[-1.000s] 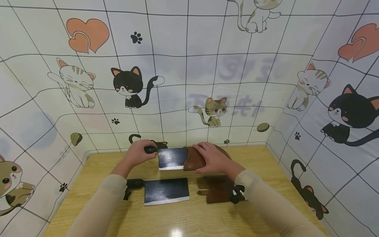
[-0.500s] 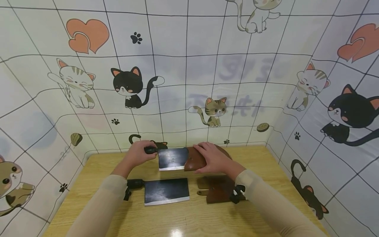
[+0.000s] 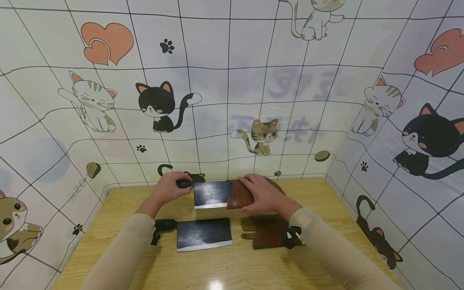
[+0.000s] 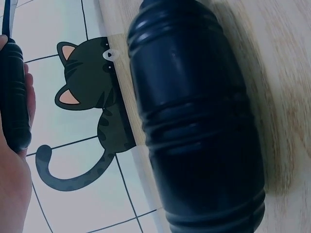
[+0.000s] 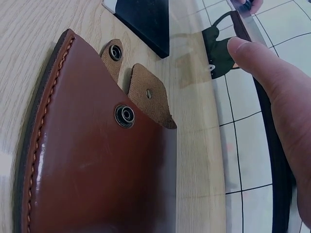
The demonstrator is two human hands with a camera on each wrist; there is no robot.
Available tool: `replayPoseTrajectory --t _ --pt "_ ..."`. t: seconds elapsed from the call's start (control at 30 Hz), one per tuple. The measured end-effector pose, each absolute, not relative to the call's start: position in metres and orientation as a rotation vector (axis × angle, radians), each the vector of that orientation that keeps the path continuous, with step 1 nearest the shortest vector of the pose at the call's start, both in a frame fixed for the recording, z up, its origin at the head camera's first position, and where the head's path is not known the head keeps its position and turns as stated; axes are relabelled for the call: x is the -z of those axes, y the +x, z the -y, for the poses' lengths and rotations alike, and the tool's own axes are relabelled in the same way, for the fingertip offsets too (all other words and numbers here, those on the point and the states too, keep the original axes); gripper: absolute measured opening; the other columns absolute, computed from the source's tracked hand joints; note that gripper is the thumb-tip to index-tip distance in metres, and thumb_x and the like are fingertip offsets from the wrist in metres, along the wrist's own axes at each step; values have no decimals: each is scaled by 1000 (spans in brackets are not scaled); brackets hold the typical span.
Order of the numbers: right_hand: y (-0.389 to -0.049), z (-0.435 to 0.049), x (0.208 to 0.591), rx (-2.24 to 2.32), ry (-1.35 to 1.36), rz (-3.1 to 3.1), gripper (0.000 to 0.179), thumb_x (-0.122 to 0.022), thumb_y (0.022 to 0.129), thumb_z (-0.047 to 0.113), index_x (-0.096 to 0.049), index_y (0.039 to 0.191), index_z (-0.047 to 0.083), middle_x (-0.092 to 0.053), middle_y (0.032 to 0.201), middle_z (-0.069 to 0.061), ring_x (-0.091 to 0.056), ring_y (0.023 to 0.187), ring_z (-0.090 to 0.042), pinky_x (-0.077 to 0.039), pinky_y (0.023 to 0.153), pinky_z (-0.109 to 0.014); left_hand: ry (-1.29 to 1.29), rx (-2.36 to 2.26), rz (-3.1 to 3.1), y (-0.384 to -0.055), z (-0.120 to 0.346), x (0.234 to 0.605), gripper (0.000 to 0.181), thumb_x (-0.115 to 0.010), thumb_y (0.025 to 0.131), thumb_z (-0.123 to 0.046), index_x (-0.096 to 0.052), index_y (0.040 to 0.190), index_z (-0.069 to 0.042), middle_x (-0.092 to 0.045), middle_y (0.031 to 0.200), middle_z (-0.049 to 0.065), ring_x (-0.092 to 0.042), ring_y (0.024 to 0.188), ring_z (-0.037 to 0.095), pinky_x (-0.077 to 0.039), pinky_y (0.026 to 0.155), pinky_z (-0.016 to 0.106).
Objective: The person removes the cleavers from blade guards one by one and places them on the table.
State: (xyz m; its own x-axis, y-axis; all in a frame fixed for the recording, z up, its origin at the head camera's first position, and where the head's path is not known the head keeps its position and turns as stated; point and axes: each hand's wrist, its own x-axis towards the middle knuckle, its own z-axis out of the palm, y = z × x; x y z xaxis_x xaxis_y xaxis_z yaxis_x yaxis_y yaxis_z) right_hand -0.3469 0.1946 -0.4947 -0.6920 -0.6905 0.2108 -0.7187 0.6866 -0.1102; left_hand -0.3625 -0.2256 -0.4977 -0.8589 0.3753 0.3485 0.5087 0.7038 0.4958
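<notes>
My left hand (image 3: 171,187) grips the black handle (image 4: 15,92) of a cleaver (image 3: 211,194), held above the back of the table. A brown leather sheath (image 3: 239,196) covers the right end of its blade; the rest of the dark blade shows. My right hand (image 3: 262,194) holds this sheath, fingers over its top and thumb at the near side. Nearer to me lies a second cleaver (image 3: 204,234), unsheathed, its ribbed black handle (image 4: 194,116) large in the left wrist view. Right of it, partly under my right wrist, lies another brown sheath (image 5: 107,160) with a strap and metal snaps.
The wooden table (image 3: 203,270) ends at the back against a wall covering (image 3: 210,88) printed with cats and grid lines, which also rises on both sides. The bare edge (image 3: 203,247) of the second cleaver faces me.
My right hand and the held sheath have shifted slightly to the right, so a little more blade shows. The left hand and the things on the table look unmoved.
</notes>
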Motion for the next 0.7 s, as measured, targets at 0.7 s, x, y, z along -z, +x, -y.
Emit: replayPoseTrajectory --t 0.7 --pt "-350 -200 495 -251 1138 2742 118 -88 81 72 -41 170 12 -51 158 -10 -50 143 -32 -43 119 -55 -713 913 2671 -367 230 503 26 -89 92 -27 -83 115 -20 -78 110 -1 -70 91 19 -58 79 45"
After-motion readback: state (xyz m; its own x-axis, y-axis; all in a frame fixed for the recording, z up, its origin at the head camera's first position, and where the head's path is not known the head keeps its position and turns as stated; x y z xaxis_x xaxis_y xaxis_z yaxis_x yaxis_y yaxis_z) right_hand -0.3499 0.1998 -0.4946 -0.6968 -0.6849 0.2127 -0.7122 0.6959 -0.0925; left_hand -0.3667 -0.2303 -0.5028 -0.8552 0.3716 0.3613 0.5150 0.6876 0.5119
